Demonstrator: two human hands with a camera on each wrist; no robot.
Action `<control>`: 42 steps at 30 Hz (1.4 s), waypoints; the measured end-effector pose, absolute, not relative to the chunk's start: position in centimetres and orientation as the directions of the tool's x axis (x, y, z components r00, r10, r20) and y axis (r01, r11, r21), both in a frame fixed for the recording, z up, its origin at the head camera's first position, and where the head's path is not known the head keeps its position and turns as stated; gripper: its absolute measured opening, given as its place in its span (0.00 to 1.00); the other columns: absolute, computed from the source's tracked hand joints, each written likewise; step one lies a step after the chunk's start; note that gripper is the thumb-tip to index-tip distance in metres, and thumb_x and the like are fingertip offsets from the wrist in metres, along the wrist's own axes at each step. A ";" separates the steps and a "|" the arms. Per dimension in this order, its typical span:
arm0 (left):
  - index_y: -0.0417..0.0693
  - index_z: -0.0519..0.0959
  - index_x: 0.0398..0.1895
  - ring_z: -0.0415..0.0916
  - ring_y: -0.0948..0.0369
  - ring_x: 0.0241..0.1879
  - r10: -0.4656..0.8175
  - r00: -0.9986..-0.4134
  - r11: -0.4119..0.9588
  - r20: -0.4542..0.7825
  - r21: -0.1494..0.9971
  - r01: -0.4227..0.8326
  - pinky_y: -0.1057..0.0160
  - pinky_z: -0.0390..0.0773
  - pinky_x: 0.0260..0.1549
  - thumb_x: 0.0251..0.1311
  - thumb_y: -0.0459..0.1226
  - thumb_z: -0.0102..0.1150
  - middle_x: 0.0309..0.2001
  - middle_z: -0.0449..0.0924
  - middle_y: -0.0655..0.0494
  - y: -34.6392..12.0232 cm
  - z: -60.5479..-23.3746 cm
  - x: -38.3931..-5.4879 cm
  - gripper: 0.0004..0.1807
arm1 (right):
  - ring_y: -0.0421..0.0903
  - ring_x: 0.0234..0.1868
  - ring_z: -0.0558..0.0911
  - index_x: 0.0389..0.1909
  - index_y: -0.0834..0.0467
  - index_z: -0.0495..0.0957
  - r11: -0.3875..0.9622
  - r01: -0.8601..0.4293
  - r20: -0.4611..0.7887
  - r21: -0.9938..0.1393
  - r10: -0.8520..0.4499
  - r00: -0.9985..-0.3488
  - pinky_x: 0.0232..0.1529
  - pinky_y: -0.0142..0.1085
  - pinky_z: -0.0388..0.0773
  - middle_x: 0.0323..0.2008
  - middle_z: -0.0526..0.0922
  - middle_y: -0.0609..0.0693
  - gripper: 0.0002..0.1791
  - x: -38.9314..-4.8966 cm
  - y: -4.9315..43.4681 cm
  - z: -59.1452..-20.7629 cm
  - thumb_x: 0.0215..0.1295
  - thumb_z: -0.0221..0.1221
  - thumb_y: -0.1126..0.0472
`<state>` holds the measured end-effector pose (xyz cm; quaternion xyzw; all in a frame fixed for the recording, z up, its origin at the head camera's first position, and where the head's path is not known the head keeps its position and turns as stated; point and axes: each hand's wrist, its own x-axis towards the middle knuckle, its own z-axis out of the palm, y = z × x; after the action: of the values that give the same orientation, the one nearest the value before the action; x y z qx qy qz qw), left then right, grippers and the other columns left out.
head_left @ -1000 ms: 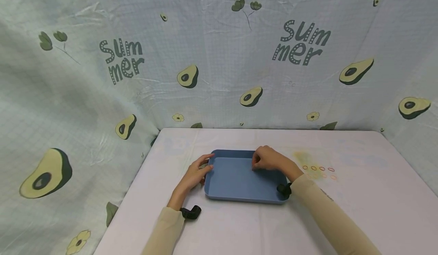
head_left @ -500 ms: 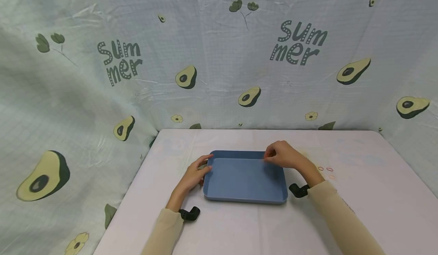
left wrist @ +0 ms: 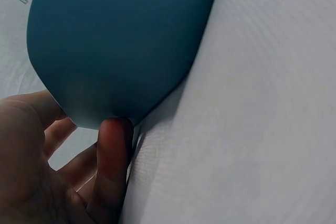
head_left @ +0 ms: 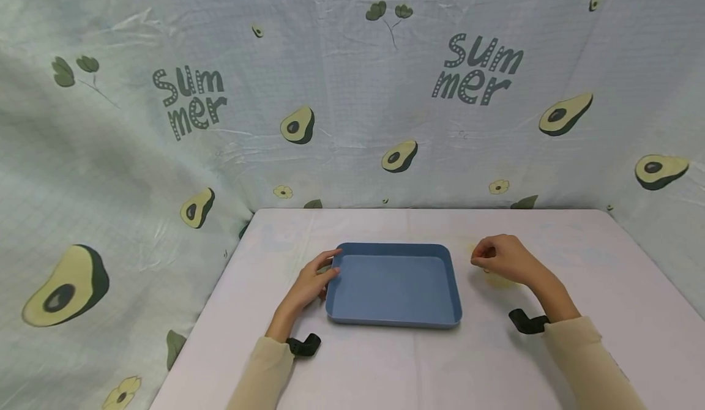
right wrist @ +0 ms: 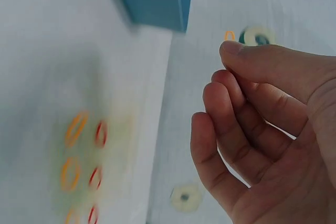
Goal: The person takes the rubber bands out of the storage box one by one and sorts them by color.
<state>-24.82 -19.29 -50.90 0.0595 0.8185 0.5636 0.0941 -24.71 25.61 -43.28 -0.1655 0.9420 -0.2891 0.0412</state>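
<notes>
A blue rectangular tray lies on the table with its inside bare. My left hand grips the tray's left side, thumb and fingers at the rim; in the left wrist view the thumb presses against the tray wall. To the right of the tray, my right hand is raised over the table. Its thumb and index finger pinch a small orange rubber band, whose loop shows just past the thumb tip. Below that hand lie rows of orange rubber bands and red rubber bands.
The table has a pale cover with a faint yellow-green patch under the right hand. A hanging cloth printed with avocados stands behind it and at the sides. Each wrist wears a black camera.
My right hand has moved right, from over the tray to beside it, above the rubber bands, hiding most of them in the head view. My left hand has stayed on the tray.
</notes>
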 end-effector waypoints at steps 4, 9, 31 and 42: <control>0.65 0.72 0.74 0.81 0.55 0.42 0.202 -0.976 0.357 -0.087 0.934 -0.009 0.60 0.79 0.22 0.72 0.42 0.60 0.75 0.66 0.38 -19.4 -51.0 -24.8 0.28 | 0.41 0.32 0.81 0.37 0.58 0.87 0.789 -0.254 0.035 -0.559 -0.283 -0.958 0.34 0.37 0.77 0.32 0.87 0.49 0.06 -23.8 28.0 -44.0 0.69 0.66 0.59; 0.64 0.71 0.74 0.80 0.56 0.40 0.206 -0.975 0.365 -0.085 0.931 -0.004 0.61 0.78 0.22 0.72 0.43 0.59 0.75 0.66 0.37 -19.4 -50.8 -24.7 0.28 | 0.42 0.34 0.81 0.38 0.59 0.87 0.806 -0.174 0.018 -0.565 -0.198 -0.980 0.34 0.38 0.77 0.34 0.88 0.50 0.09 -22.7 30.7 -44.4 0.69 0.66 0.57; 0.63 0.71 0.74 0.76 0.58 0.29 0.209 -0.974 0.350 -0.089 0.937 -0.010 0.61 0.76 0.22 0.72 0.42 0.59 0.75 0.66 0.38 -19.2 -50.9 -24.7 0.28 | 0.52 0.39 0.77 0.48 0.69 0.82 0.825 0.127 -0.189 -0.551 0.025 -0.982 0.35 0.37 0.75 0.39 0.84 0.60 0.22 -20.3 38.5 -47.2 0.69 0.64 0.52; 0.63 0.72 0.74 0.78 0.57 0.34 0.204 -0.975 0.346 -0.087 0.938 -0.012 0.61 0.76 0.22 0.72 0.42 0.60 0.75 0.66 0.38 -19.3 -50.7 -24.7 0.28 | 0.53 0.38 0.76 0.41 0.70 0.84 0.844 0.176 -0.218 -0.507 0.072 -0.973 0.33 0.37 0.72 0.34 0.84 0.57 0.19 -20.5 38.7 -47.4 0.66 0.67 0.55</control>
<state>-24.72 -19.30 -50.68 0.0590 0.8148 0.5688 0.0949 -20.47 38.66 -47.38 0.0648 0.9554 -0.2719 0.0954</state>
